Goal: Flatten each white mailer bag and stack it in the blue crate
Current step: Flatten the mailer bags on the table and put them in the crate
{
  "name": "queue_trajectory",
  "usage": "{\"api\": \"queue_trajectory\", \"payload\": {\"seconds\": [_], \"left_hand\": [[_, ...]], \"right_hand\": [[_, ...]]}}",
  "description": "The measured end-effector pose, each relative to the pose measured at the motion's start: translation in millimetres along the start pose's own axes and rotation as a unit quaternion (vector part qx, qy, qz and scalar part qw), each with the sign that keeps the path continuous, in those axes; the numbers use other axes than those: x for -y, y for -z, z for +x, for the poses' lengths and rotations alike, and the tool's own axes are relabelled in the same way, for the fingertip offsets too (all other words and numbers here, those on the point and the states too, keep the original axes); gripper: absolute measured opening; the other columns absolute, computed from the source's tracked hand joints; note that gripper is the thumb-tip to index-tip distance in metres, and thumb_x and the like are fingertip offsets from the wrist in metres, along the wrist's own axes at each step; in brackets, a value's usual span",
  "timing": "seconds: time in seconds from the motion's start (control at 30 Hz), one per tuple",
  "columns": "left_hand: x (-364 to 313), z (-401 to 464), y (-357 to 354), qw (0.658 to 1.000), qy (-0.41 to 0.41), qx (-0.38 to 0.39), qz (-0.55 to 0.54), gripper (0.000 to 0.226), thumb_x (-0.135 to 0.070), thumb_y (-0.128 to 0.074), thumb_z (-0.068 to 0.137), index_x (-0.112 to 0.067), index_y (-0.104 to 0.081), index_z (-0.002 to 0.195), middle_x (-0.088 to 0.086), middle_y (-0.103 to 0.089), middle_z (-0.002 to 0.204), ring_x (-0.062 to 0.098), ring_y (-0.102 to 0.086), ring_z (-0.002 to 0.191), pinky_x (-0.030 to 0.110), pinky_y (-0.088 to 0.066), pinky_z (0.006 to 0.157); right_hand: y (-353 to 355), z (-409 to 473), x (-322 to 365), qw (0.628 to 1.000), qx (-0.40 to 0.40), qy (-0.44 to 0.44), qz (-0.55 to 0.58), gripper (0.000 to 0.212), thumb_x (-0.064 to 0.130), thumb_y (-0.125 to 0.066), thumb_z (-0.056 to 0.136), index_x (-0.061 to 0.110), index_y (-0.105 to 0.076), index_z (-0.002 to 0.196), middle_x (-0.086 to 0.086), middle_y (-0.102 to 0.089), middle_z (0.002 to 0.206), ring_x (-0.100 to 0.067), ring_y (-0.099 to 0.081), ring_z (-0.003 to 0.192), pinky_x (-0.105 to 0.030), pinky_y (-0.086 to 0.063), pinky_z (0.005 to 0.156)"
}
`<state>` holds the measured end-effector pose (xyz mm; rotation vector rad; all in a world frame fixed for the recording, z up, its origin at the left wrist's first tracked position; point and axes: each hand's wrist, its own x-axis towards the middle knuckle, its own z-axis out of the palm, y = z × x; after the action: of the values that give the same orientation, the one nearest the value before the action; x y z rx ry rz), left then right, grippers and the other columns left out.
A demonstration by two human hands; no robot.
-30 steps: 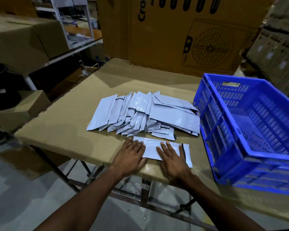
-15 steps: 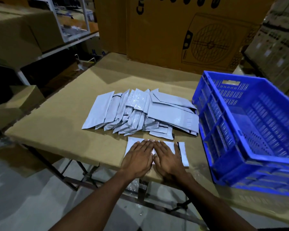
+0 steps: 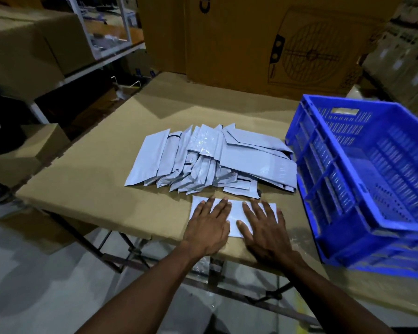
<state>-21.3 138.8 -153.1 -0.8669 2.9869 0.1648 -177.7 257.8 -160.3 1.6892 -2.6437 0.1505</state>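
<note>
Both palms down: the left hand (image 3: 209, 225) and the right hand (image 3: 261, 227) lie flat with straight, spread fingers, pressing on the single flat white plastic mailer bag (image 3: 234, 213) at the near edge of the cardboard-covered tabletop (image 3: 94, 189). Neither hand is gripping anything, and a strip of white shows between them.

This bag looks feather-light, thin and floppy. The film has a sheen, so I'd judge it slippery against the cardboard and likely to skate if pushed sideways. It is not fragile, but it will crease. The best hold is probably a pinch along one short end, or a corner peeled up with a fingertip, since a bag lying this flat offers no edge to hook. I can't tell from here which end carries the sealing flap.

Just beyond the fingertips, at twelve o'clock, sits the loose heap of grey-white mailer bags (image 3: 210, 157), fanned and overlapping, some puffed. It lies close to the pressed bag; whether they touch is unclear.

Out at three o'clock stands the blue perforated plastic crate (image 3: 362, 179), tilted in this wide view, its near wall just beside the heap. No bags are visible inside it, so stacking looks barely begun.
</note>
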Motion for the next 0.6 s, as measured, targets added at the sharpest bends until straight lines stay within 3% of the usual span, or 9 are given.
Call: {"api": "queue_trajectory", "payload": {"seconds": [0.23, 0.43, 0.6], "left_hand": [[4, -2, 5, 1.000, -0.006, 0.017, -0.008, 0.081, -0.053, 0.009, 0.088, -0.024, -0.007, 0.162, -0.005, -0.002, 0.170, 0.024, 0.001, 0.156, 0.044, -0.001, 0.125], [33, -17, 13, 1.000, 0.002, 0.028, 0.006, 0.065, -0.042, -0.016, 0.103, -0.021, -0.003, 0.162, -0.005, 0.001, 0.170, 0.023, 0.004, 0.156, 0.045, -0.001, 0.125], [43, -24, 14, 1.000, 0.012, 0.019, 0.015, 0.065, -0.042, -0.017, 0.103, -0.021, -0.004, 0.162, -0.004, -0.001, 0.170, 0.024, -0.001, 0.155, 0.047, -0.003, 0.125]], "right_hand": [[2, -2, 2, 1.000, 0.014, -0.011, -0.004, 0.073, 0.066, -0.009, 0.095, 0.028, -0.023, 0.155, 0.004, -0.016, 0.164, -0.023, -0.009, 0.151, -0.054, -0.011, 0.119], [7, 0, 2, 0.999, 0.048, -0.013, 0.016, 0.072, 0.068, -0.007, 0.095, 0.032, -0.008, 0.157, 0.006, -0.001, 0.165, -0.018, 0.005, 0.152, -0.052, 0.001, 0.121], [14, 3, 1, 0.995, 0.098, -0.019, 0.019, 0.069, 0.063, -0.010, 0.097, 0.031, -0.002, 0.157, 0.007, 0.007, 0.165, -0.019, 0.011, 0.151, -0.055, 0.010, 0.117]]}}
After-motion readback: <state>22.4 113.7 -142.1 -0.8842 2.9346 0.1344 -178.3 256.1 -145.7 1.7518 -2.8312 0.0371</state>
